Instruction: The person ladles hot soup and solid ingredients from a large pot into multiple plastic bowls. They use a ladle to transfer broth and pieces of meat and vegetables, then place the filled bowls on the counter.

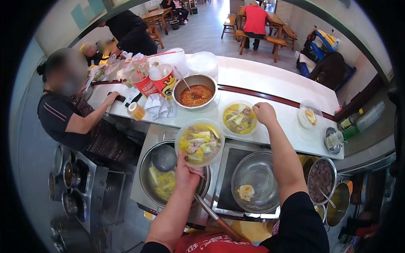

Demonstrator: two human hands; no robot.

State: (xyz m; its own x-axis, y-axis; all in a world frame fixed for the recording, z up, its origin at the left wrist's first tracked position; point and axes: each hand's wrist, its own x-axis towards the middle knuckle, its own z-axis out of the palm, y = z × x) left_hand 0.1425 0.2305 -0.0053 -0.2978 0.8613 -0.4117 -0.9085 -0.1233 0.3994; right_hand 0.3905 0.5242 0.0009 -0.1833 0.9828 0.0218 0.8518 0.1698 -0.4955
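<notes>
My left hand [185, 175] holds a clear plastic bowl of soup [200, 144] with cabbage and meat, and a bit of pink cloth shows under it. This bowl hangs over the edge of a large steel pot [143, 186] with cabbage in broth. A ladle [164, 157] rests in the pot, its wooden-ended handle running under my left wrist towards me. At the right rim of a second soup bowl [239, 117] on the counter, my right hand [265, 113] is curled. Whether its fingers pinch that rim, I cannot tell.
On the white counter [284, 126] stand a steel bowl of red sauce [196, 95], red paper tubs [163, 80] and a covered container with a fried egg [308, 117]. A wide pan [258, 180] holds another fried egg. A co-worker [76, 123] stands at left. Steel pots [322, 180] crowd the right.
</notes>
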